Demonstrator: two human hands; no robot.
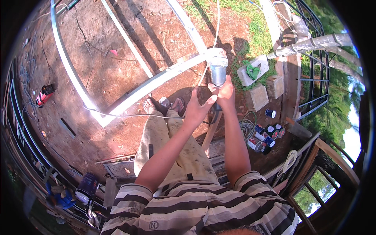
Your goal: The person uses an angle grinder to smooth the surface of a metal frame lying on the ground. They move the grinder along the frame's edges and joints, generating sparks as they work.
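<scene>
An angle grinder (pixel 218 73) with a grey body points away from me, and my right hand (pixel 226 94) is wrapped round its rear part. Its pale head lies over or against the corner of a bright metal tube frame (pixel 156 80); exact contact is hard to tell. Just left of the grinder, my left hand (pixel 197 107) has its thumb and fingers apart, with the thumb stretched toward my right wrist. Nothing shows in that hand. A thin cable (pixel 137 116) passes across the frame's near corner and runs beneath my left forearm toward the grinder's rear.
Concrete blocks (pixel 257 97) stand at the right, one bearing a green cord (pixel 253 71). Several cans (pixel 264 137) lie by coiled hose (pixel 246 127). A red-and-black tool (pixel 45 95) sits on the dirt at left. A dark blue bucket (pixel 87 187) stands at lower left.
</scene>
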